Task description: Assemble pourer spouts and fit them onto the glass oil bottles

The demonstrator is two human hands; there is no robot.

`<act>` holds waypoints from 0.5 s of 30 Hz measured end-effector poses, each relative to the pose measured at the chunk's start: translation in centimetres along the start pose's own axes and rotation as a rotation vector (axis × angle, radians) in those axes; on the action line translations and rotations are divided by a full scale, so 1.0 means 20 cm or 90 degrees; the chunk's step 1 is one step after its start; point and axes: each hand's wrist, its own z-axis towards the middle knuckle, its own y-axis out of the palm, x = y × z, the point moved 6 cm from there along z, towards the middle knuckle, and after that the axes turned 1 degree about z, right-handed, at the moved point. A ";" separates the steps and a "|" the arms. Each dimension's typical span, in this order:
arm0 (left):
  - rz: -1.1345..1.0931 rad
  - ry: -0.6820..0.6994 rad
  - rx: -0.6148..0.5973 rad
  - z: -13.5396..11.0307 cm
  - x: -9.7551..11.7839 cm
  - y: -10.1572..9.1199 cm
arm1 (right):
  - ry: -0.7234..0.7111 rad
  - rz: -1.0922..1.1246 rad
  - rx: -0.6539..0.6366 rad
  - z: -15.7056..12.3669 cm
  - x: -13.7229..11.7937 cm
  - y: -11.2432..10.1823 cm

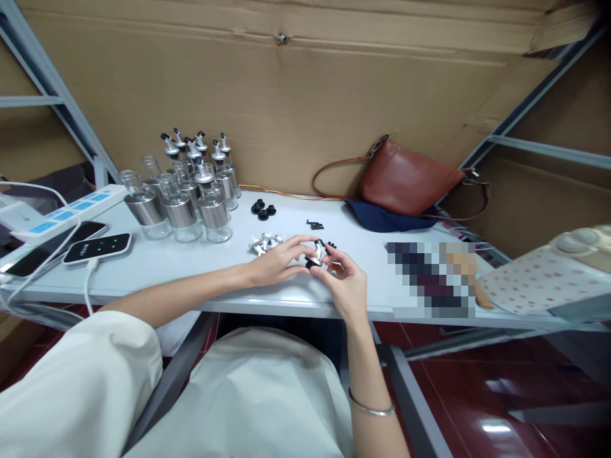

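Observation:
My left hand and my right hand meet over the front of the white table. Together they pinch a small silver-and-black pourer spout between their fingertips. A small pile of silver spouts lies just left of my left hand. Three black rubber stoppers and a few small black parts lie farther back.
Several glass bottles with steel bands, some capped with pourers, stand at the back left. A power strip, a phone and a charging device lie at left. A brown leather bag on blue cloth sits back right. Cardboard wall behind.

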 end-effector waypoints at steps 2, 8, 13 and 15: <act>0.002 -0.002 -0.002 0.00 0.00 0.00 | -0.002 0.004 0.002 0.00 0.00 0.00; 0.009 -0.001 -0.003 0.00 0.01 0.00 | -0.004 0.024 0.004 0.00 -0.01 0.00; 0.009 0.008 0.000 0.01 0.01 -0.01 | -0.006 0.035 0.011 0.00 -0.01 -0.01; 0.006 0.009 0.001 0.00 0.01 -0.01 | -0.013 0.024 0.009 0.00 -0.02 -0.01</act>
